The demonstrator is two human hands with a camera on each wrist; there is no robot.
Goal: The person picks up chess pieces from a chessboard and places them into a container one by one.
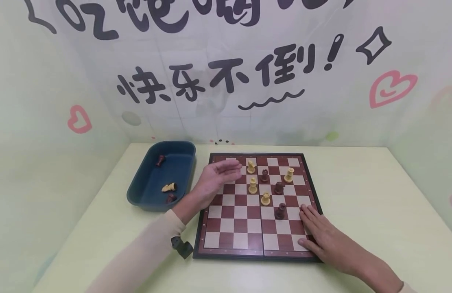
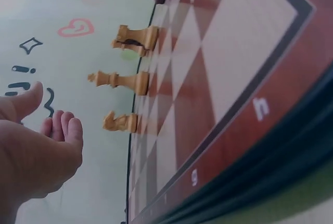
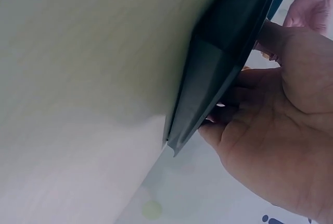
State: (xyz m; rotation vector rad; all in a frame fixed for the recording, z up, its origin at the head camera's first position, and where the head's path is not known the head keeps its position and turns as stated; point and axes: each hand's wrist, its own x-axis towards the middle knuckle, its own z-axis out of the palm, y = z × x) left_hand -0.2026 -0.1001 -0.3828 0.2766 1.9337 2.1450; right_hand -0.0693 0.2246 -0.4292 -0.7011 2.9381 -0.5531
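Head view, from left to right: a dark blue tray (image 1: 138, 191) sits on a pale green table (image 1: 357, 195), just beside the left edge of a chessboard (image 1: 244, 232). Three chess pieces lie inside the tray: one dark piece (image 1: 160, 160) near its far end, and a light piece (image 1: 169, 187) with a second dark piece (image 1: 171, 198) near its front.

Next, the left hand (image 1: 216, 178) hovers over the board's far left squares. Its palm faces sideways, fingers relaxed and slightly spread, holding nothing. The left wrist view confirms this: the fingers (image 2: 62, 127) are loose and apart from the pieces.

On the board's middle and right stand light pieces (image 1: 253, 185) and dark pieces (image 1: 280, 211), all upright. A light piece (image 1: 251, 166) in the far rows is the one nearest the left hand's fingertips.

Farthest right, the right hand (image 1: 326, 236) lies flat on the board's near right corner, fingers straight and pressing down. The right wrist view shows its thumb under the board's edge (image 3: 218, 67).
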